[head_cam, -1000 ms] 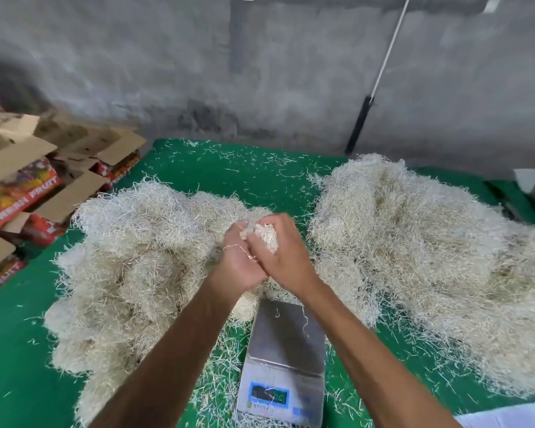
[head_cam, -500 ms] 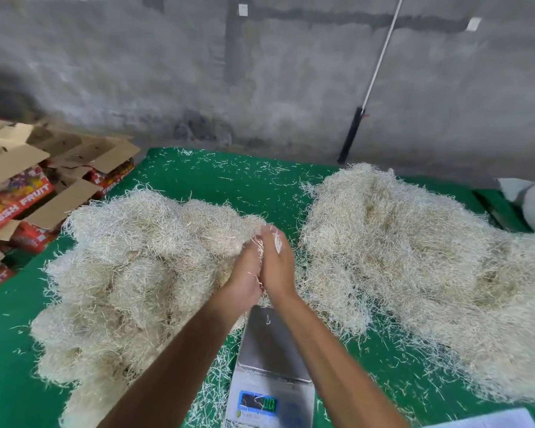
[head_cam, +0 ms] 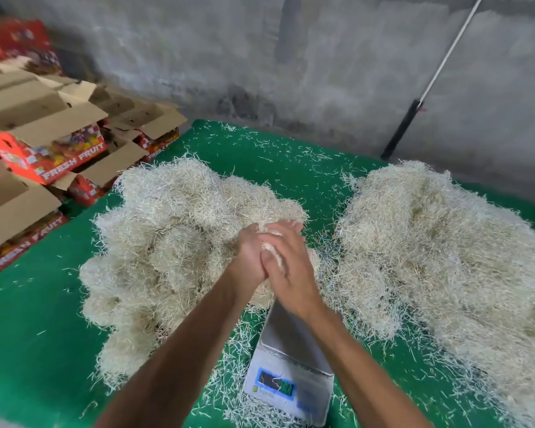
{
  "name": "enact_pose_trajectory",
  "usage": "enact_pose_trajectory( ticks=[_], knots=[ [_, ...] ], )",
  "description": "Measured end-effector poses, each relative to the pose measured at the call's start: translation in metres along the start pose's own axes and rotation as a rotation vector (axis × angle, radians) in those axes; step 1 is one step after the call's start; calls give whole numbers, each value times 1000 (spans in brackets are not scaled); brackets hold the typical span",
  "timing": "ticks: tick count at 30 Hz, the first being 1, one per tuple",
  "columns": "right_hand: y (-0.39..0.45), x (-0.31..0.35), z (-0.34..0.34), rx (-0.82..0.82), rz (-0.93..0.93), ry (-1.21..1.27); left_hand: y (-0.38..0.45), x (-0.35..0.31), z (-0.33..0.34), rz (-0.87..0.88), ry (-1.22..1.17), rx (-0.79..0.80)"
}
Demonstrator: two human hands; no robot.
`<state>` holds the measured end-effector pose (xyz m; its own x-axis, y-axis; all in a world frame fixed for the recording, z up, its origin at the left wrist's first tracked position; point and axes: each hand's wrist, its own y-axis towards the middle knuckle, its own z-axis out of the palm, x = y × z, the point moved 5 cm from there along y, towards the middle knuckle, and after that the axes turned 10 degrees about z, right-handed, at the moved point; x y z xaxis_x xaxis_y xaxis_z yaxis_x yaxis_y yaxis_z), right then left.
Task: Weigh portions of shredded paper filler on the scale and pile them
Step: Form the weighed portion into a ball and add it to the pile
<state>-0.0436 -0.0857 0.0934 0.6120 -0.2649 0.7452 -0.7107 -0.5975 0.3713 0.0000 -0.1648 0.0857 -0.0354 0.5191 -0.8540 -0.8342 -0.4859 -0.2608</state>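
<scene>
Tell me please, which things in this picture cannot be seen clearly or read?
Head view only:
- Scale display: digits too small and blurred to read.
- Wad of filler: mostly hidden between the left hand and the right hand, so its amount is unclear.
- Far end of the scale platform: covered by the hands.
- Right pile: cut off by the right edge.
- Fruit boxes: blurred, cut off at left.

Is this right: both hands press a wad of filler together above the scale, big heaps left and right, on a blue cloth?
Not quite: the cloth is green, as the head view shows. The rest holds: left hand and right hand press a filler wad above the scale, heaps either side.
</scene>
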Motion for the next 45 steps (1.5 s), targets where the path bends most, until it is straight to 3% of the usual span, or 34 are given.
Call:
enact_pose_trajectory(
  ticks=[1, 3, 5, 8, 11, 13, 16, 19, 22, 26, 29, 39, 45],
  knots=[
    [3, 2, 6, -11, 24, 31, 3, 8, -2, -18, 27, -11],
    [16, -5, 3, -49, 132, 107, 11, 26, 9, -97, -164, 14],
    [25, -15, -5, -45, 150, 64, 19, 24, 13, -169, -240, -61],
    [25, -29, 2, 82, 182, -13, 41, 4, -4, -182, -258, -175],
    [39, -44, 18, 276, 345, 45, 65, -13, -22, -162, -277, -159],
    [59, -53, 24, 276, 461, 80, 80, -29, -37, 36, -206, -165],
    [95, -61, 35, 135, 468, 109, 93, -54, -59, 317, 194, -167],
    [122, -70, 50, 87, 471, 103, 101, -65, -81, 496, 164, -283],
    [123, -88, 66, 275, 548, 34, 104, -66, -87, 550, 134, -333],
    [97, -115, 56, 287, 587, 84, 99, -56, -78, 646, 394, -342],
    [75, -131, 36, 273, 635, 97, 94, -40, -54, 641, 598, -223],
    [-13, -218, -80, -69, 776, 70, 111, 88, 76, 444, 749, 216],
    [-37, -281, -118, -73, 806, -134, 144, 161, 152, 316, 866, 391]
  ],
)
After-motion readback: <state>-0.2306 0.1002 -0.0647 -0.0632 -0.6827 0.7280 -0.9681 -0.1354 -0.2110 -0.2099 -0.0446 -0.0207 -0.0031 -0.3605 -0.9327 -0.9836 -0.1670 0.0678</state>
